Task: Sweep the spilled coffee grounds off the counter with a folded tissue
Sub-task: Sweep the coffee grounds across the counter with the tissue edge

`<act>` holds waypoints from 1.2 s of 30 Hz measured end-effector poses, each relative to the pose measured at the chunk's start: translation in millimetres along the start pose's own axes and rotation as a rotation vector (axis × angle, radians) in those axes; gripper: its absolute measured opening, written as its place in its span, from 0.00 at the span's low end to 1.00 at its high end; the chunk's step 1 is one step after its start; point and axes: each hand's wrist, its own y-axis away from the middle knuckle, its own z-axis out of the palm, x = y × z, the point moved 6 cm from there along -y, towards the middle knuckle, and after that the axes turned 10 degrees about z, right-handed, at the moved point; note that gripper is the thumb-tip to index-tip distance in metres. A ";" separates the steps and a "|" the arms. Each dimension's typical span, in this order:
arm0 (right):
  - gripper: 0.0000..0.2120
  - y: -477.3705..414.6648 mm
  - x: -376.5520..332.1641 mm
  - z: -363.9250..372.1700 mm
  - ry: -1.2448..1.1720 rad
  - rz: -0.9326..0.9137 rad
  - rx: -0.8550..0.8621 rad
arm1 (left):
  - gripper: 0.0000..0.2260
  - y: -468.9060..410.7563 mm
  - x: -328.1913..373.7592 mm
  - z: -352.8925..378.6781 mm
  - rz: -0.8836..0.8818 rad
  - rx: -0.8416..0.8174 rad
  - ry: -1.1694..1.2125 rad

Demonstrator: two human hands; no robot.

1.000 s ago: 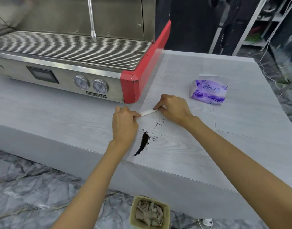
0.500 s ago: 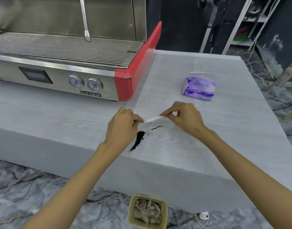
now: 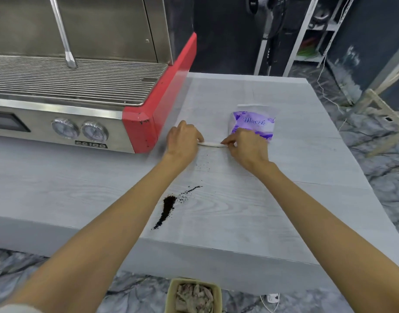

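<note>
Near the table's (image 3: pixel 306 222) front edge lies a dark heap of coffee grounds (image 3: pixel 168 205). The left hand (image 3: pixel 182 141) and right hand (image 3: pixel 248 146) pinch the ends of a rolled white tissue (image 3: pixel 212 144), now farther back, beside the coffee machine's (image 3: pixel 139 129) red corner and purple tissue pack (image 3: pixel 252 124).

This looks like a café or coffee-bar back area: a big stainless espresso machine (image 3: pixel 81 91) with red side panels, twin gauges (image 3: pixel 80 130) and a steam wand (image 3: pixel 62 32) sits on a pale wood-grain counter (image 3: pixel 273 199). Behind it stand white metal shelves (image 3: pixel 306 35), with marble-pattern flooring (image 3: pixel 383 168) below.
</note>
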 end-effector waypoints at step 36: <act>0.11 125.3 11.8 -23.8 -0.094 0.147 0.009 | 0.09 89.1 10.6 -20.0 0.285 -0.021 0.269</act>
